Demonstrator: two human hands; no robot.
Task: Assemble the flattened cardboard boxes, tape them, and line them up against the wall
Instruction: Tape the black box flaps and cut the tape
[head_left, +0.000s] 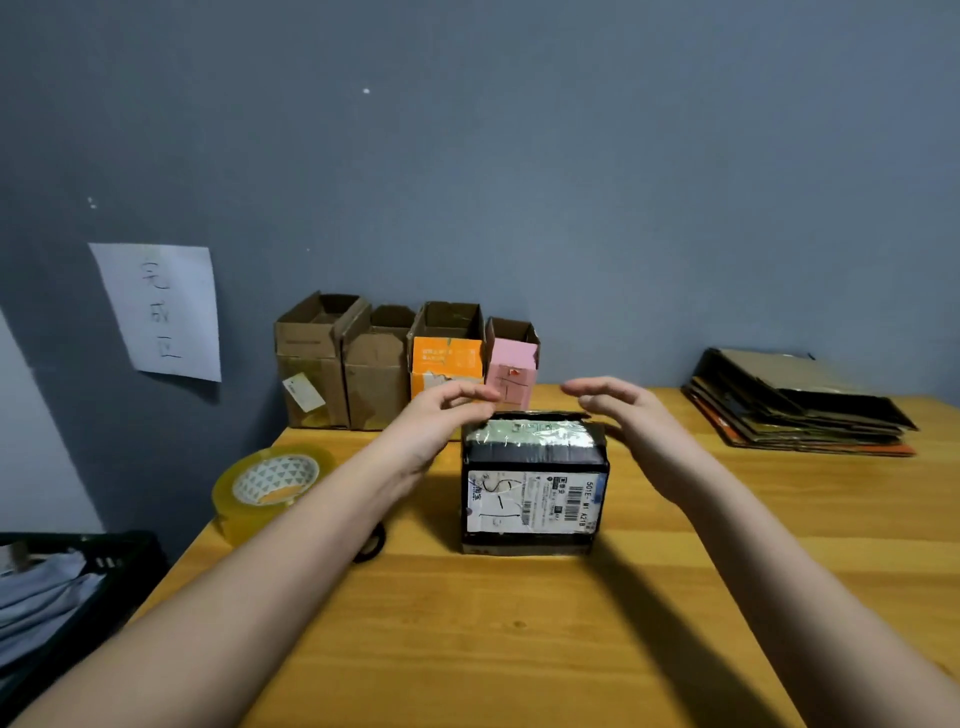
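A small black cardboard box (535, 488) stands on the wooden table (519, 623), clear tape across its top and a white shipping label on its near face. My left hand (441, 415) hovers just left of the box top, fingers loosely curved and holding nothing. My right hand (623, 410) hovers on the right side, fingers extended, also apart from the box. A row of several open assembled boxes (405, 358) stands against the blue wall. A stack of flattened cardboard (795, 405) lies at the back right.
A roll of clear yellowish tape (270, 483) lies at the table's left edge, a small black roll (371, 545) beside my left forearm. A paper sign (161, 312) hangs on the wall. A dark crate (67, 587) with cloth sits lower left.
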